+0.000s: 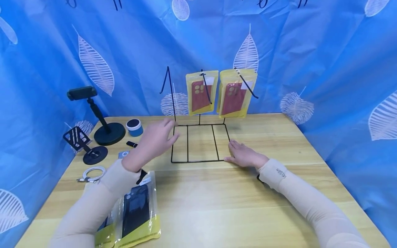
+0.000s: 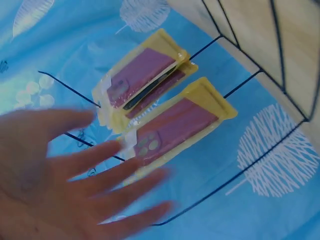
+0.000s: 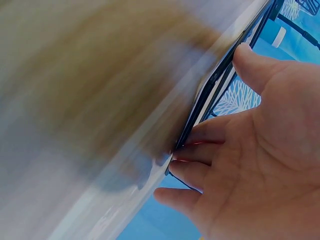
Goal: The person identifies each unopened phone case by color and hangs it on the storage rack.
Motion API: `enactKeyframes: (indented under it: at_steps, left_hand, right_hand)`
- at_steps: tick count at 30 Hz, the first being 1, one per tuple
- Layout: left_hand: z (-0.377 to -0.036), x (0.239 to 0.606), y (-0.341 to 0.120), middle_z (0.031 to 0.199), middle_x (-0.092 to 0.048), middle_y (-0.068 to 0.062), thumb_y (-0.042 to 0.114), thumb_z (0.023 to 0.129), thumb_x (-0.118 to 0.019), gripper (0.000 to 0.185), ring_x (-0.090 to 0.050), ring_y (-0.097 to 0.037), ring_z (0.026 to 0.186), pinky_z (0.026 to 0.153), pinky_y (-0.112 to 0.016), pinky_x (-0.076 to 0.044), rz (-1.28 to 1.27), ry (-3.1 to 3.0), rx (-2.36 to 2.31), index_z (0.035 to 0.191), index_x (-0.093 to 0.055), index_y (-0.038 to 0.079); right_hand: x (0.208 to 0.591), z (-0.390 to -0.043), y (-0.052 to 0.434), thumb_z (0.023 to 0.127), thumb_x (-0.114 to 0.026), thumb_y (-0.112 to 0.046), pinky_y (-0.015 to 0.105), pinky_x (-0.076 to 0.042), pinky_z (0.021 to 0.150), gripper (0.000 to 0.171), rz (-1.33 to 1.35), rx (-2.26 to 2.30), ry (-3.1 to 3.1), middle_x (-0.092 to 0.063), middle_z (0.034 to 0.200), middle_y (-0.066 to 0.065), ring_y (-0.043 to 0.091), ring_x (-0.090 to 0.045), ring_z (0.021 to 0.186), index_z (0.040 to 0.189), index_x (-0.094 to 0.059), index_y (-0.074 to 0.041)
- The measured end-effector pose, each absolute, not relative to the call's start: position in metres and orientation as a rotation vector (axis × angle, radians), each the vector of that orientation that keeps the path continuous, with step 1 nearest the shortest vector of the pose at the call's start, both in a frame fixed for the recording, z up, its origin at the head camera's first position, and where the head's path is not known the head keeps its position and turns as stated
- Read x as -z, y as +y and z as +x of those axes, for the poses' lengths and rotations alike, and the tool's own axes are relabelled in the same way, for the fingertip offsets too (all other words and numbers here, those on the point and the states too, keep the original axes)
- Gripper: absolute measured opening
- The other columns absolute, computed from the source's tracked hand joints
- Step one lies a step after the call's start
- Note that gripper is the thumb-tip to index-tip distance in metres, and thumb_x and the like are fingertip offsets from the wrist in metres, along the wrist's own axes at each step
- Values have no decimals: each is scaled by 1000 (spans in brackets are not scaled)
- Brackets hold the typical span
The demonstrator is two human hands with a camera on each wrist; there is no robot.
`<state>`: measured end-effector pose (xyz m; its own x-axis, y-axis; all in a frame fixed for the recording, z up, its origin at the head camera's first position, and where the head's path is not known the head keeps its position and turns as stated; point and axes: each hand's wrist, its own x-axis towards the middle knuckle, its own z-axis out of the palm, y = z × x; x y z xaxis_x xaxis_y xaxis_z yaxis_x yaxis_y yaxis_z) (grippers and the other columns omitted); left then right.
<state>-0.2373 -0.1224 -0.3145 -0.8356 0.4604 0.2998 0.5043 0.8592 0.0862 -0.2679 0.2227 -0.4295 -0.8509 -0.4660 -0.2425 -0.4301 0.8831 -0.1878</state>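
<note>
A black wire display rack stands on the wooden table, its uprights carrying three slanted hooks. One yellow-edged pouch with a red phone case hangs from the middle hook. Several more pouched phone cases hang together on the right hook; the left hook carries nothing. My left hand is raised by the rack's left side, fingers spread and holding nothing; the hanging pouches appear beyond it in the left wrist view. My right hand rests at the rack's front right corner, its fingertips and thumb against the base wire.
Pouched dark phone cases lie at the front left, partly under my left forearm. Farther back on the left are two black phone stands, a blue jar and a coiled white cable. Blue curtain surrounds the table.
</note>
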Motion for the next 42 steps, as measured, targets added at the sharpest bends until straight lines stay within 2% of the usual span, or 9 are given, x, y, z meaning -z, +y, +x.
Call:
enactKeyframes:
  at_steps: [6,12,17,22,29,35,38,42]
  left_hand:
    - [-214,348,-156,109,-70,-13,32,95,-66,42,-67,-28,93,82,-47,-56,-769,-3307,-85,125,-62,3]
    - [-207,367,-190,90,-64,-4,22,86,-74,23,-54,-20,74,69,-38,-50,-605,-3554,34,101,-68,6]
    - [-202,371,-207,89,-60,-4,21,83,-78,26,-52,-22,76,68,-37,-46,-478,-3625,52,100,-67,5]
    - [-199,378,-217,86,-57,-4,16,85,-76,19,-51,-22,75,68,-37,-44,-458,-3628,71,96,-64,6]
    - [-210,390,-236,84,-57,-4,21,84,-76,25,-51,-21,73,64,-34,-41,-440,-3661,241,96,-61,6]
    - [-219,396,-254,71,-47,-1,11,82,-70,13,-44,-18,65,59,-30,-34,-468,-3701,373,80,-57,9]
    - [-218,399,-257,66,-40,1,5,80,-67,16,-40,-16,60,57,-29,-31,-504,-3674,388,72,-54,11]
    - [-216,399,-256,72,-51,-1,6,86,-65,8,-47,-17,65,59,-29,-37,-519,-3611,368,80,-59,8]
  right_hand:
    - [427,-269,226,103,-44,-50,60,-15,121,82,-682,174,2781,-12,161,30,44,-13,151,152,-20,12]
    - [427,-270,228,103,-43,-51,60,-14,121,83,-672,174,2778,-11,162,30,44,-11,151,152,-19,11]
    - [428,-271,229,103,-42,-52,59,-13,122,83,-660,177,2774,-10,163,28,42,-10,152,153,-18,10]
    - [428,-271,230,103,-43,-51,59,-13,122,83,-653,180,2775,-10,163,28,42,-10,152,153,-18,10]
    - [432,-272,230,103,-42,-51,59,-13,122,83,-655,175,2772,-9,163,28,42,-10,152,153,-18,10]
    - [435,-274,228,103,-41,-54,58,-12,122,84,-654,186,2771,-9,163,27,41,-10,153,154,-17,8]
    - [436,-274,227,103,-41,-54,58,-13,122,85,-662,183,2769,-10,163,28,41,-11,152,154,-17,9]
    - [436,-274,227,102,-41,-55,58,-14,122,85,-658,177,2769,-10,163,28,41,-11,152,154,-17,9]
